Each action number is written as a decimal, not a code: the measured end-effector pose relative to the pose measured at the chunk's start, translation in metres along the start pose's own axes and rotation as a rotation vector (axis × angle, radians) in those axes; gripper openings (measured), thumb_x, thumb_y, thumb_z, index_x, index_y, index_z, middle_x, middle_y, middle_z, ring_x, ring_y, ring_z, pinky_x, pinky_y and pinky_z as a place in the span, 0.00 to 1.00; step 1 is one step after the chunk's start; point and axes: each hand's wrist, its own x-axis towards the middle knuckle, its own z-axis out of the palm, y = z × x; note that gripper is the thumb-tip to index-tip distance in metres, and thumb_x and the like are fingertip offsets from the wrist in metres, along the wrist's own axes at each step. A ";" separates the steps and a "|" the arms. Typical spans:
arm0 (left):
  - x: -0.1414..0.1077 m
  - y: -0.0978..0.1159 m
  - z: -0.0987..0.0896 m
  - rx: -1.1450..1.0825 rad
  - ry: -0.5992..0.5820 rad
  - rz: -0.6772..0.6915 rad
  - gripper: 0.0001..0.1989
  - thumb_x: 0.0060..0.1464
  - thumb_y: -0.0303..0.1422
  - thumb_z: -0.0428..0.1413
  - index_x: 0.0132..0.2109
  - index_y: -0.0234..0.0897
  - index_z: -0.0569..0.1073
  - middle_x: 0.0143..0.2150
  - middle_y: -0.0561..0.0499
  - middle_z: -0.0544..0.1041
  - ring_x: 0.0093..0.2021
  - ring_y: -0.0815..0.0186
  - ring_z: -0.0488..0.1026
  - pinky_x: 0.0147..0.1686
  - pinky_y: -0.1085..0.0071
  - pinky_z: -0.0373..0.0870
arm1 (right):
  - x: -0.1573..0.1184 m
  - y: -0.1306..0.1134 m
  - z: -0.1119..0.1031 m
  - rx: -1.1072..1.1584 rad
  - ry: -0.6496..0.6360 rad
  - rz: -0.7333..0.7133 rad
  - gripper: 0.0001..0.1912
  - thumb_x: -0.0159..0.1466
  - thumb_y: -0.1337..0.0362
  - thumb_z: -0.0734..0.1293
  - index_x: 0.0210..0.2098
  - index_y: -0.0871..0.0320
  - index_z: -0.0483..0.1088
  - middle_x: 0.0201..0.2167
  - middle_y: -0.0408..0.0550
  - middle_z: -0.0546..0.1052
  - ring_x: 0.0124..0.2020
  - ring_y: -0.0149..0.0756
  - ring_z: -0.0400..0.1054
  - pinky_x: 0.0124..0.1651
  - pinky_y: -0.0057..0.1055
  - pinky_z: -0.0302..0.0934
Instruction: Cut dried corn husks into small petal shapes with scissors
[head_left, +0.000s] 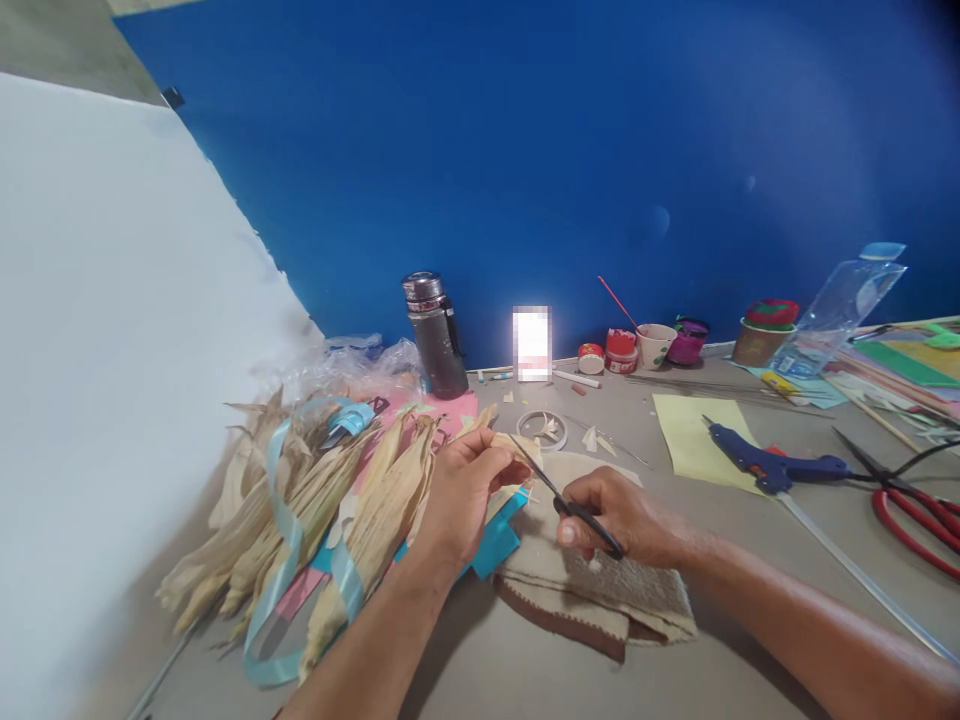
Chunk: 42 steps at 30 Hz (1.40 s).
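Note:
My right hand (611, 515) is closed around the black handles of a small pair of scissors (551, 482), whose blades point up and left. Between the fingers of my left hand (469, 480) is a pale piece of corn husk (521, 447); the scissor blades lie against it or just in front, I cannot tell which. Both hands are above a folded beige cloth (645, 590). A bundle of dried corn husks (390, 480) lies to the left of my left hand, with a light-blue ribbon (281, 500) across it.
A dark thermos (437, 345) stands behind the husks. Beyond my hands is a tape roll (562, 432). On the right are a blue glue gun (776, 462) on yellow paper (675, 430), red-handled scissors (911, 520) and a tilted plastic bottle (832, 310). Paint jars (621, 355) line the blue wall.

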 end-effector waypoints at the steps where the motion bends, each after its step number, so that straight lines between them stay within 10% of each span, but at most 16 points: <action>1: 0.000 0.000 0.000 -0.001 0.000 0.000 0.05 0.44 0.30 0.59 0.24 0.35 0.72 0.24 0.53 0.73 0.28 0.67 0.74 0.35 0.68 0.72 | 0.000 0.000 0.000 -0.001 -0.001 -0.002 0.24 0.54 0.45 0.71 0.18 0.61 0.69 0.16 0.43 0.71 0.18 0.27 0.59 0.21 0.24 0.48; 42: -0.001 0.013 -0.011 0.096 -0.173 -0.116 0.02 0.40 0.26 0.58 0.22 0.33 0.74 0.23 0.50 0.74 0.27 0.65 0.74 0.35 0.66 0.75 | -0.001 0.001 0.009 0.048 -0.082 -0.002 0.25 0.54 0.44 0.70 0.20 0.61 0.66 0.16 0.39 0.66 0.20 0.26 0.54 0.22 0.24 0.45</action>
